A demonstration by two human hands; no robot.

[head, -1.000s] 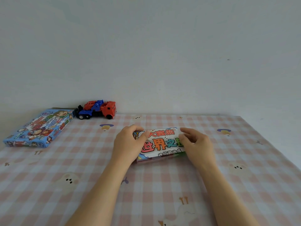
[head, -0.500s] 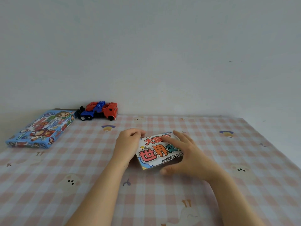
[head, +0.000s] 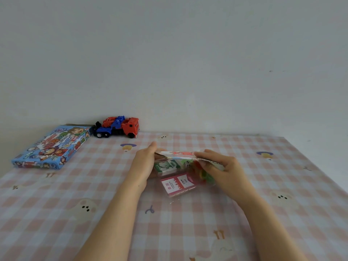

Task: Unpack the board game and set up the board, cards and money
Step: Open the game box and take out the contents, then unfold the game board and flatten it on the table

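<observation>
Head view: the folded board is held tilted just above the bench. The right hand pinches its right edge with curled fingers. The left hand lies against its left end, and its grip is hidden. Under the board lie a green money pack and a red card pack. The blue game box sits well left of the board.

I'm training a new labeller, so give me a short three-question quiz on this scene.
1. True or false: the toy truck stands beside the blue box, by the wall.
2. What does the right hand hold? A the folded board; B the blue box; C the toy truck.
3. Fill in: the card pack nearest the camera is ___ in colour.
Key: 1 true; 2 A; 3 red.
</observation>
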